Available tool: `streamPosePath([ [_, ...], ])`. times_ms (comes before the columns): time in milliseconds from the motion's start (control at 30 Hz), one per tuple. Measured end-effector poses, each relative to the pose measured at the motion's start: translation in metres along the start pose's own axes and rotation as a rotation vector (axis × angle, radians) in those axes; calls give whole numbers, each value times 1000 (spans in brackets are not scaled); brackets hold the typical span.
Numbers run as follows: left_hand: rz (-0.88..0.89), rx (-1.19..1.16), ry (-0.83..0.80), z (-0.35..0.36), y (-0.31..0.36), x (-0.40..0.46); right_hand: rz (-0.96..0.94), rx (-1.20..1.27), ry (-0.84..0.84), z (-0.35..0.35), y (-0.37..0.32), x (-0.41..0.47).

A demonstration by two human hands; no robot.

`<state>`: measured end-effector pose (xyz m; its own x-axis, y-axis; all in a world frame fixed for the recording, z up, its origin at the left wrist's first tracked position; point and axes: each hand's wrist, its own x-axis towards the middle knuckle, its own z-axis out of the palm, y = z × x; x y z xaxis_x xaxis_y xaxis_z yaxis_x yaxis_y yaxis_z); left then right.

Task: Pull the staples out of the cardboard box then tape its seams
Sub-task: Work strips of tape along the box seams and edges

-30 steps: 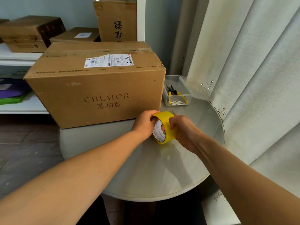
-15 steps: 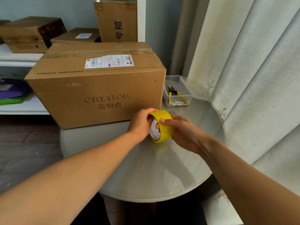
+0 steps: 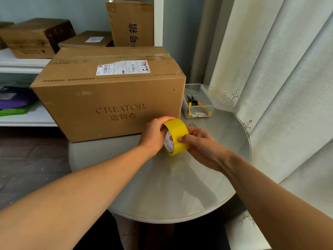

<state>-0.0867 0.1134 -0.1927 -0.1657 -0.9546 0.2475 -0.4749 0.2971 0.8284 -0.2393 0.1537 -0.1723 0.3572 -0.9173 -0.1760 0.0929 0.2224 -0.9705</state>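
Tape roll [image 3: 177, 137] lower (right thumb [image 3: 182, 139] atop).

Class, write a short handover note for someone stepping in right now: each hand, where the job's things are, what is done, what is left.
Left hand grips the yellow tape roll; right hand steadies it, thumb on its face.
Cardboard box sits closed on the round table.
Pliers lie in the clear tub beside pulled-looking staples.
No yellow tape on the box yet.
Left: find the tape's end, tape the seams.
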Motion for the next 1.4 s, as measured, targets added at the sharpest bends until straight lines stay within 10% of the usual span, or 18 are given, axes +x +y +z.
streamPosePath([
  [533, -78, 101, 175, 10, 1, 3, 92, -77, 371, 13, -7, 9],
  [1400, -114, 199, 72, 8, -4, 1, 111, 217, 164, 10, 6, 0],
])
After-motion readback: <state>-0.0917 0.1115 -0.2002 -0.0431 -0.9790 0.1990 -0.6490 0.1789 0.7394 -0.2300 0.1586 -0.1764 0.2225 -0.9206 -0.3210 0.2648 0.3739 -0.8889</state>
